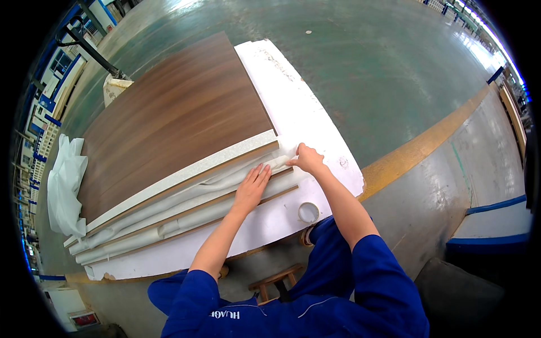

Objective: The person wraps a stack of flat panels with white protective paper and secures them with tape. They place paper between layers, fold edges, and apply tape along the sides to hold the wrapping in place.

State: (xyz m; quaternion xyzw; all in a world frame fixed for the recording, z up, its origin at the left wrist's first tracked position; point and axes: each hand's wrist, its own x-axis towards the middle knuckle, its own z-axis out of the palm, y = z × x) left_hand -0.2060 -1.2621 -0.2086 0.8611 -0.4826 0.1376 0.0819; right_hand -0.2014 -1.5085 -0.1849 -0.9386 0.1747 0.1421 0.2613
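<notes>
A: What was the left hand [252, 188] doing?

B: It lay flat on the white wrap [186, 196], close to the bench's near edge. Its fingers were out straight, with small gaps near the tips.

A: And the right hand [309, 159]?

B: It was at the right end of the same wrap. Its fingers were bent and its thumb reached onto the wrap. I couldn't tell if they pinched it.

A: Where was that wrap?

B: It ran in a long band along the near side of the big brown board [180, 107]. A pale strip [186, 178] went along that side of the board too. Brown strips [283, 192] showed between the white folds.

A: What held all that up?

B: A white bench [304, 107]. The board covered most of it, but the white top showed all down the right edge.

A: Was anything else on it?

B: A roll of tape [300, 213] sat by the near edge, toward the right corner. A crumpled white sheet [66, 188] hung at the board's left end.

A: And around it?

B: A wooden stool [276, 277] stood below the near edge. A cart handle [96, 54] leaned past the far left side.
</notes>
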